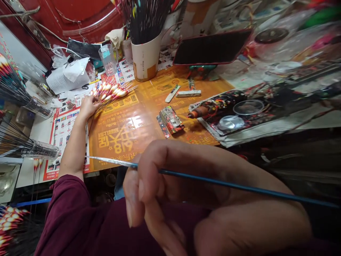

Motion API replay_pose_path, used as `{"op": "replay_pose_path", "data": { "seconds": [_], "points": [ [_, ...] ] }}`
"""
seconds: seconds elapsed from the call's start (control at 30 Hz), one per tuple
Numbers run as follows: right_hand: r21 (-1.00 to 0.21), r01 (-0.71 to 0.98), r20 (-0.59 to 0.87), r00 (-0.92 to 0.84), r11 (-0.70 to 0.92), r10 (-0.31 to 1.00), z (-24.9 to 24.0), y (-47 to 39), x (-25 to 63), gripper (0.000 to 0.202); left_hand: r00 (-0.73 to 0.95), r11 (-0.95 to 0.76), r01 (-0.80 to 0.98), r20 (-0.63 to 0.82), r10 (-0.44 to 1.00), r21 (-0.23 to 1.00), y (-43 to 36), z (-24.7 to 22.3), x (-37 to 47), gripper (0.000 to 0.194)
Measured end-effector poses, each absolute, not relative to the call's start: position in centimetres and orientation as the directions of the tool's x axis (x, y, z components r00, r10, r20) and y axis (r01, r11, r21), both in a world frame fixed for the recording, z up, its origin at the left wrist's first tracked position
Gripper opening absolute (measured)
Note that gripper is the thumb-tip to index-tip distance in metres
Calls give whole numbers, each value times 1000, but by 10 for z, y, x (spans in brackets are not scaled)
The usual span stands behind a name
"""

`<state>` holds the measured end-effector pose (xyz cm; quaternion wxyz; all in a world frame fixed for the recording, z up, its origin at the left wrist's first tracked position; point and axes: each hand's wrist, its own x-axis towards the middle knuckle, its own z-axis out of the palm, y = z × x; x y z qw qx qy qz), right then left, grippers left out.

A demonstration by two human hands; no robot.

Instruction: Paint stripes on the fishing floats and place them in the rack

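Close to the camera, my right hand (213,192) pinches a thin blue-handled brush (202,179), whose pale tip points left. Farther off on the table, my left hand (89,106) reaches to a bunch of painted pieces (113,89), white and yellow with red ends, on thin stems. Its fingers are closed at the stems on the near left side of the bunch; whether one is gripped is too small to tell. The bunch lies on the orange printed sheet (119,124).
A white cup (145,60) full of dark sticks stands at the back, beside a glass mug (108,59) and a propped dark screen (211,48). A paint-stained block (172,121) and cloth (223,137) lie right. Glasses with thin stems (46,150) stand left.
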<state>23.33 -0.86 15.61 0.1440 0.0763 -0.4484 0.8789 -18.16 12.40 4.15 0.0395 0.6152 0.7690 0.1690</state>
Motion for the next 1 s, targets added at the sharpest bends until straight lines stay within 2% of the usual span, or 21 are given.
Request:
{"op": "replay_pose_path", "data": {
  "seconds": [0.1,0.17,0.27,0.33,0.4,0.47,0.57,0.63,0.77,1.0],
  "points": [
    [-799,-370,291,-928,-474,233,153,-8,234,47,-253,204,926,123,960,318,127,36,-171,51],
    [-834,-418,304,-892,-360,334,145,-7,231,36,-299,247,915,124,946,320,128,34,-171,67],
    [-883,-469,382,-691,21,614,124,1,219,28,-354,311,893,83,932,326,129,34,-179,93],
    [-857,-384,501,-469,343,728,103,11,207,30,-337,323,884,-17,941,338,129,33,-187,108],
    [-797,-238,604,-322,555,729,80,23,195,31,-313,315,889,-60,948,334,128,32,-194,112],
    [-709,-130,698,-274,693,662,55,37,183,29,-305,294,898,-19,952,327,126,28,-197,103],
    [-622,-31,764,-242,783,598,21,55,171,28,-293,257,902,54,955,347,120,22,-194,79],
    [-612,39,763,-236,790,602,2,63,166,28,-292,247,899,74,954,362,113,19,-187,69],
    [-615,119,746,-231,779,625,-22,70,164,27,-236,187,911,92,967,368,94,18,-172,66],
    [-614,140,742,-232,777,629,-30,69,164,30,-147,129,930,26,989,344,68,26,-155,69]
  ]
}}
